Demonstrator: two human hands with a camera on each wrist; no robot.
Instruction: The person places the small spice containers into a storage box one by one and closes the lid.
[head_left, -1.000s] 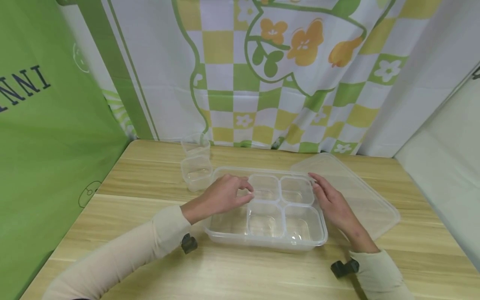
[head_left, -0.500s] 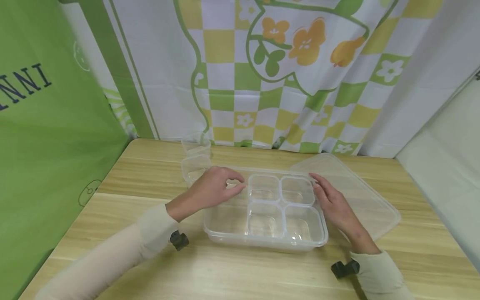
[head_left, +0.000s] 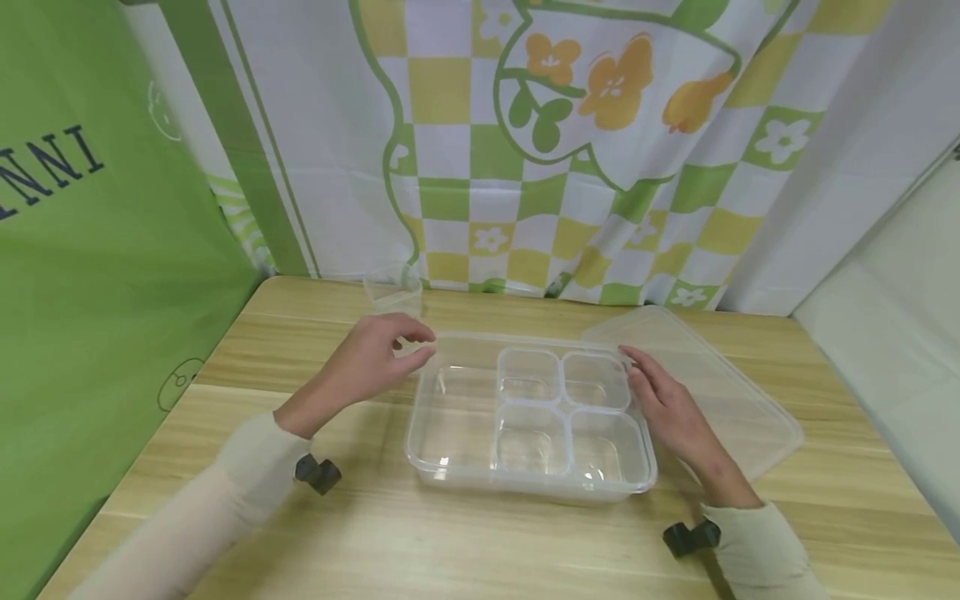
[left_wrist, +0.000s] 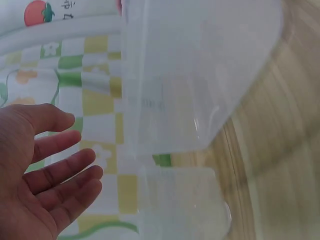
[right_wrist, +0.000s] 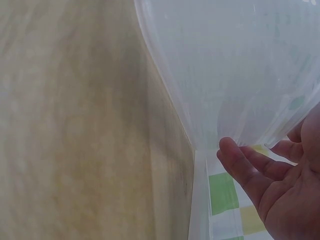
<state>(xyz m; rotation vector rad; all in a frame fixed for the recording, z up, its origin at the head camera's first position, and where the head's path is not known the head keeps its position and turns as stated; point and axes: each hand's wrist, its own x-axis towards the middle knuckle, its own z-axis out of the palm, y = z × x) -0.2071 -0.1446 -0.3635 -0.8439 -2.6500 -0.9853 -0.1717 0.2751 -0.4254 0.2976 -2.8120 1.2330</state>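
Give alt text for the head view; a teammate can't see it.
A clear plastic box with four small containers in its right half sits on a wood-grain table. The right hand is at its right rim, the left hand near its far-left corner. Another container stands beyond the left hand; a flat lid lies to the right.

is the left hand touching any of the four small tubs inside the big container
Apart: the head view shows the left part of the big container lying between the left hand and the four small tubs.
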